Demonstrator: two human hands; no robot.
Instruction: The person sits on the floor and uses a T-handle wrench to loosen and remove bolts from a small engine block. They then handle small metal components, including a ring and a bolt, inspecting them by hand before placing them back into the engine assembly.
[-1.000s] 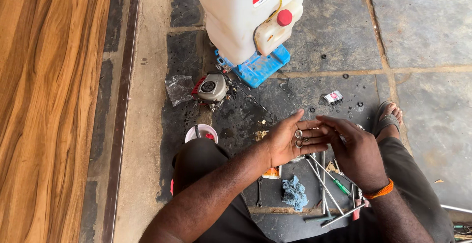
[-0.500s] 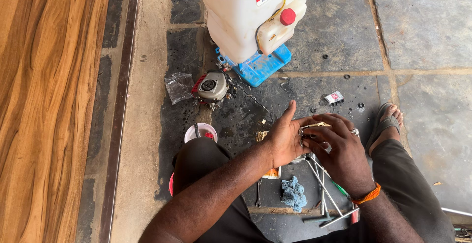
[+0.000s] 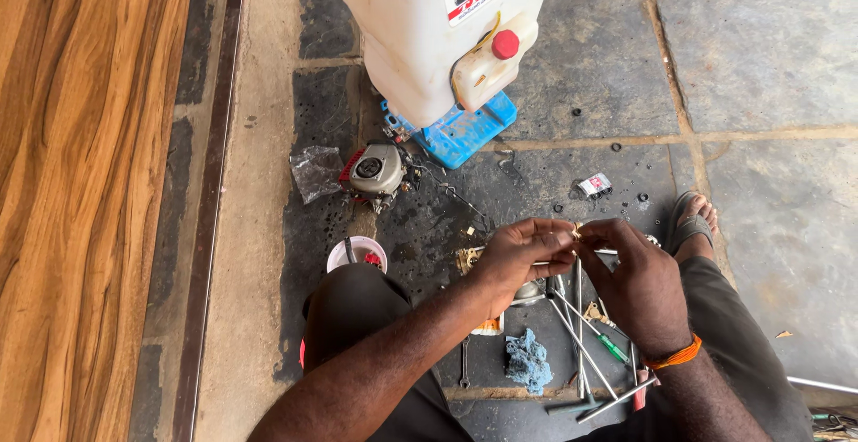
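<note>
Nearest the camera, long metal T-handled wrenches (image 3: 585, 353) lie crossed on the dark stone floor (image 3: 760, 58) between the person's knees, beside a green-handled screwdriver (image 3: 613, 347) and a crumpled blue rag (image 3: 528, 360); a shifting leg could scatter them, or a dropped piece could vanish among them; just above these, the left hand (image 3: 518, 254) and the right hand (image 3: 636, 283) meet fingertip to fingertip, both pinched closed on a small metal part (image 3: 576, 230) that is mostly hidden between them, so its shape cannot be told; held in the air over the clutter, it would likely slip if the pinch loosened, and roll toward the loose washers scattered on the stone; to the left, a small white cup (image 3: 357, 252) sits close by the knee and could be tipped by it; farther off, a small engine unit (image 3: 376, 170) rests beside a clear plastic bag (image 3: 315, 172); beyond, the white tank (image 3: 420, 31) stands on its blue base (image 3: 465, 132), well apart from the hands.
</note>
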